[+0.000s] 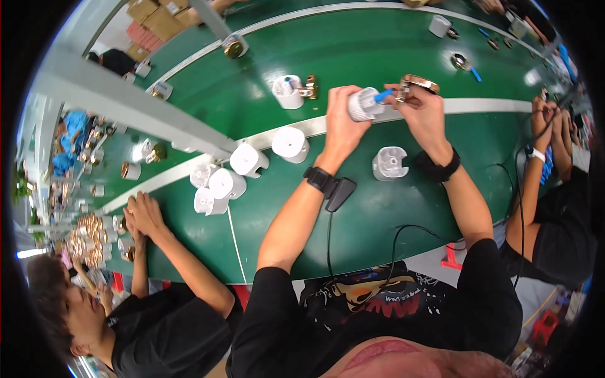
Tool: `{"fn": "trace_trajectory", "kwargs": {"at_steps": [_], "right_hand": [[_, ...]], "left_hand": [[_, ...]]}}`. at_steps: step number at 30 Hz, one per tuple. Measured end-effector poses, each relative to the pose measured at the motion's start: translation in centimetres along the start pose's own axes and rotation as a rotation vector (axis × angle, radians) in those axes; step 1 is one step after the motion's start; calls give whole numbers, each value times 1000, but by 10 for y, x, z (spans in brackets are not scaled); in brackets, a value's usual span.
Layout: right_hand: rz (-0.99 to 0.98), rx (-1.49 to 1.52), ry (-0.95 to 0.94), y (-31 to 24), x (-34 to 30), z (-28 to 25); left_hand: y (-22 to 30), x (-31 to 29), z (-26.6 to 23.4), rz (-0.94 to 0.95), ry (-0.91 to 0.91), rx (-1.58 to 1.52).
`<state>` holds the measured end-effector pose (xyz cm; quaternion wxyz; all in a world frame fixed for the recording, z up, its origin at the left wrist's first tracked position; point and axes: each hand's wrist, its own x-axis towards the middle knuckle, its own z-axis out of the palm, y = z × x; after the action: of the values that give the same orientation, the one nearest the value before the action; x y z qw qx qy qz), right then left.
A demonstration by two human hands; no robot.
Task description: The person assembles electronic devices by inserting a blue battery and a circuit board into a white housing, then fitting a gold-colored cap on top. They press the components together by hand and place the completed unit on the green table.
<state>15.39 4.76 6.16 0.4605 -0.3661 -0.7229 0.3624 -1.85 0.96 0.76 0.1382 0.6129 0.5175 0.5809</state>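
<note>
My left hand (343,123) grips a white ribbed plastic housing (363,104) with a blue wire (382,96) coming out of its end. My right hand (425,113) holds a copper-coloured metal ring part (417,84) at that wire's tip, close against the housing. Both hands are raised over the green conveyor belt (353,50). A white plastic housing (389,163) lies on the belt just below them, between my wrists. Each wrist wears a black strap, and a cable runs from the left one.
Several white housings (247,160) lie grouped at the left of the belt; another with a copper part (291,91) sits farther out. A co-worker's hands (144,214) rest at the left belt edge, another person's hands (547,123) at the right. A grey beam (126,104) crosses upper left.
</note>
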Motion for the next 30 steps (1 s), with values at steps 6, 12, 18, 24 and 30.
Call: {"fn": "trace_trajectory", "kwargs": {"at_steps": [6,12,18,24,30], "right_hand": [[-2,-41,67,19,-4,-11],[-233,-224,52,35,-5,-13],[-141,-168,106,29,-9,-3],[-154,289,38,38,-8,-14],[-207,-254,61,14,-1,2]], "left_hand": [[0,-2,5,57,72,-76],[-5,-8,-3,60,122,-55],[-6,-11,-4,52,51,-39],[6,-5,5,118,47,-90],[-8,-3,3,90,24,58]]}}
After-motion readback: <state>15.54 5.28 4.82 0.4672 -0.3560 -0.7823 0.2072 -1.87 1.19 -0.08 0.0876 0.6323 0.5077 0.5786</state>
